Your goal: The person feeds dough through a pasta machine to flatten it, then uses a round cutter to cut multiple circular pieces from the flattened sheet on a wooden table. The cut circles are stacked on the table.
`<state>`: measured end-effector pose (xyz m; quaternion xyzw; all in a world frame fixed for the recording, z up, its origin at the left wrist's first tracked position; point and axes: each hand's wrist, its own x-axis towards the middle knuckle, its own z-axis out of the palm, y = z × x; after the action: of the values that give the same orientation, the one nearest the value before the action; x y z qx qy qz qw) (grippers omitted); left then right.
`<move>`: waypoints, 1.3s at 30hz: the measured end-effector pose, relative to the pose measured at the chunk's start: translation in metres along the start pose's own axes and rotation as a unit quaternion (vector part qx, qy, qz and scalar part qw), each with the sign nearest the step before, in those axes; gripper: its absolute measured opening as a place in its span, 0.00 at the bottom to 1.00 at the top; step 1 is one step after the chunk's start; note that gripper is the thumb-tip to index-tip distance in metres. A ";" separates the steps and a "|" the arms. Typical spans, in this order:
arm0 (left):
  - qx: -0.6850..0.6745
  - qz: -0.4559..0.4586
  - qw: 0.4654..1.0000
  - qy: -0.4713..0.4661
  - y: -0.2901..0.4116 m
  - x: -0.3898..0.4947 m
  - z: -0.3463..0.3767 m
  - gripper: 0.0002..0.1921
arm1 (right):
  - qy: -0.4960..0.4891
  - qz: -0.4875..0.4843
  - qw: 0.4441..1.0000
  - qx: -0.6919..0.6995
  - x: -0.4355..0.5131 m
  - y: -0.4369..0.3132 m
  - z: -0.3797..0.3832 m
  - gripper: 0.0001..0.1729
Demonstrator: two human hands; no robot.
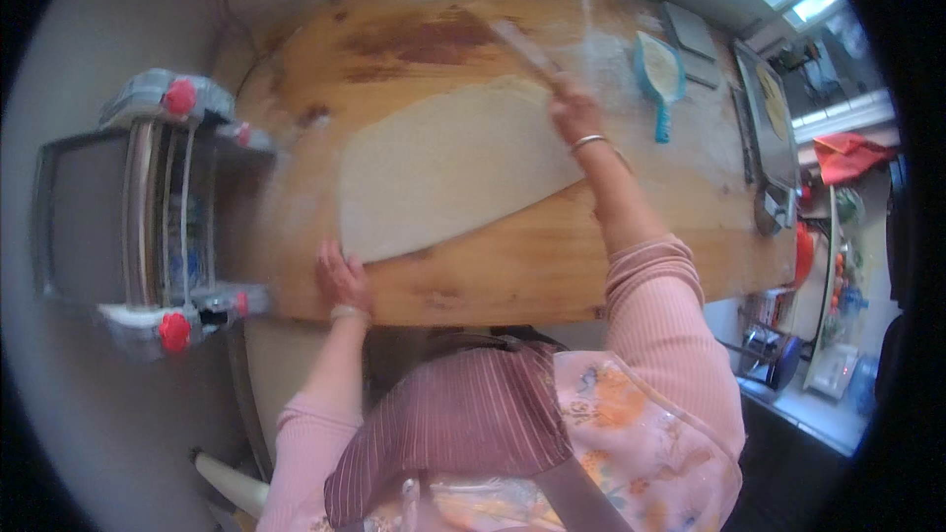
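A wide, thin sheet of dough lies flat on a wooden table. My left hand rests at the sheet's near left corner, its fingertips at the dough's edge and the palm on the wood. Beyond the sheet's right part, my right hand is closed around the handle of a long, flat tool, perhaps a brush or scraper. The tool slants away to the upper left, over the far side of the table. Blur hides whether it touches the wood.
At the left stands a dough sheeter with steel rollers and red knobs. A blue scoop of flour, grey flat plates and a metal tray with a flat piece on it lie at the right.
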<state>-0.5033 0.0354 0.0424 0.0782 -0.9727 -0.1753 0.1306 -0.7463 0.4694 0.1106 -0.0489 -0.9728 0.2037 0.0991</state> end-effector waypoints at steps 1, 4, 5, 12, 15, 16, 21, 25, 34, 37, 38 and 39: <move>0.001 -0.001 1.000 -0.011 -0.002 -0.001 0.000 0.26 | 0.021 0.046 0.997 -0.063 -0.002 0.028 -0.004 0.14; 0.009 0.024 1.000 -0.003 -0.013 0.002 0.002 0.27 | 0.057 0.122 0.986 -0.096 -0.002 0.091 -0.015 0.20; 0.015 0.034 0.999 0.002 -0.020 0.006 0.002 0.27 | 0.092 0.106 0.985 -0.101 -0.007 0.103 -0.018 0.18; 0.066 -0.049 0.995 0.064 -0.062 0.010 -0.008 0.27 | 0.177 -0.079 0.980 -0.054 0.027 0.028 0.013 0.22; 0.037 -0.050 0.997 0.055 -0.065 0.007 -0.008 0.27 | 0.071 -0.213 0.962 0.158 0.049 -0.080 0.062 0.28; 0.035 -0.036 0.996 0.067 -0.063 0.008 -0.007 0.28 | 0.033 -0.291 0.936 0.194 0.053 -0.123 0.080 0.26; 0.099 -0.003 0.993 0.072 -0.057 0.013 -0.011 0.26 | -0.431 -0.119 0.715 0.537 0.054 -0.329 0.183 0.26; 0.031 -0.047 0.997 0.056 -0.054 0.006 -0.016 0.27 | -0.404 -0.198 0.755 0.477 0.055 -0.420 0.238 0.17; 0.047 -0.022 0.993 0.110 -0.078 0.008 0.004 0.30 | -0.546 -0.108 0.677 0.481 0.079 -0.524 0.292 0.17; 0.046 -0.037 0.998 0.016 -0.077 0.007 -0.005 0.30 | -0.519 -0.099 0.695 0.487 0.085 -0.540 0.308 0.16; 0.048 -0.046 0.998 -0.008 -0.075 0.008 -0.010 0.31 | -0.513 -0.098 0.699 0.488 0.087 -0.544 0.313 0.16; 0.058 -0.051 0.996 -0.032 -0.072 0.008 -0.014 0.31 | -0.511 -0.097 0.702 0.487 0.088 -0.546 0.317 0.16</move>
<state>-0.4995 -0.0380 0.0310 0.1296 -0.9796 -0.1276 0.0851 -0.9298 -0.1395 0.0630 0.2122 -0.6388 0.6322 -0.3836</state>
